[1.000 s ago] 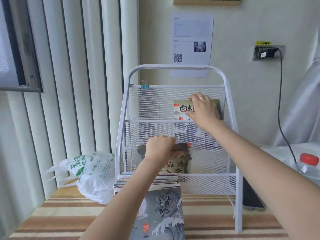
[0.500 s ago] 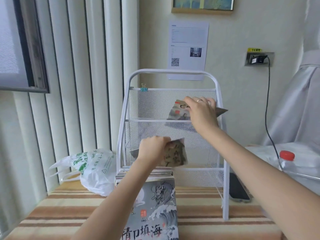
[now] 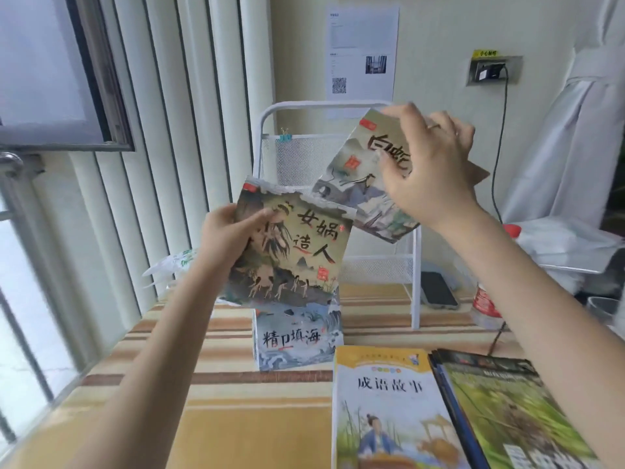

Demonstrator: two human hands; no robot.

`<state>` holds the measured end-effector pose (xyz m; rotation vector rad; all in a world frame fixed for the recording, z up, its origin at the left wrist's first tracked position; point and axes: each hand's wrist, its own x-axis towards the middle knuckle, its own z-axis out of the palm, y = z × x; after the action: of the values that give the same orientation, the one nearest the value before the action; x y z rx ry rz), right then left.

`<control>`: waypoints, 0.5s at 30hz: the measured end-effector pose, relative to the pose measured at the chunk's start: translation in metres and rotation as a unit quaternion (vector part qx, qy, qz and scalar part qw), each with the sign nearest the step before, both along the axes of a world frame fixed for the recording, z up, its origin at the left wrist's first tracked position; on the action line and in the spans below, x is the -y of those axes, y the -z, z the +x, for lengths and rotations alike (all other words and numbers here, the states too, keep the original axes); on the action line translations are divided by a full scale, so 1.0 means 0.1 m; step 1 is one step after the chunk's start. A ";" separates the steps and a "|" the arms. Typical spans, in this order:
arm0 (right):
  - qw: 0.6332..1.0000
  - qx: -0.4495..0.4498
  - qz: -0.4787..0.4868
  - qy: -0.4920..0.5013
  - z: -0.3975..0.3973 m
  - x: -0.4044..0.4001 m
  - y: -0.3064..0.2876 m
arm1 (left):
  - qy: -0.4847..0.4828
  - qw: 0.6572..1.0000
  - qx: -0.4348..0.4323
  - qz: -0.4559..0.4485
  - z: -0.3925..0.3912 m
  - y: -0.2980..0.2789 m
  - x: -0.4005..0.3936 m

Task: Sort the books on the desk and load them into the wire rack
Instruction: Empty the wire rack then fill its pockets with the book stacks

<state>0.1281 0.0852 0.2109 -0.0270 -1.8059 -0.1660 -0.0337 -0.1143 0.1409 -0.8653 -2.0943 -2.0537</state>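
Note:
My left hand grips the left edge of a thin picture book with a brown-green cover, held up in front of the white wire rack. My right hand pinches a second thin book with a pale painted cover, tilted, above and right of the first. Both books are out of the rack and hide most of its shelves. A stack of similar thin books lies on the desk under the left-hand book. Two larger books, one yellow and one green, lie at the front right.
The striped desk top runs to a window on the left. A phone lies beside the rack, a red-labelled bottle right of it. A white plastic bag sits behind my left arm. A cable hangs from a wall socket.
Both hands have pulled their books out of the rack's shelves and lifted them toward me. The view has tipped down, bringing the two larger books into sight.

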 end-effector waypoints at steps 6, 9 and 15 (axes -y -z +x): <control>0.997 0.071 0.007 0.035 0.34 0.14 0.26 | -0.009 0.993 0.114 -0.013 0.30 0.68 0.10; 0.986 0.157 -0.047 -0.017 0.40 0.18 0.42 | -0.006 0.994 0.107 -0.020 0.49 0.87 0.02; 0.957 0.270 -0.076 -0.070 0.31 0.27 0.82 | 0.144 0.978 0.145 0.043 0.84 0.92 -0.19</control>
<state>0.1590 0.0587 0.1293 0.0409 -2.3553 0.0778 0.0501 -0.0956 0.0487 -0.9550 -2.0976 -2.5376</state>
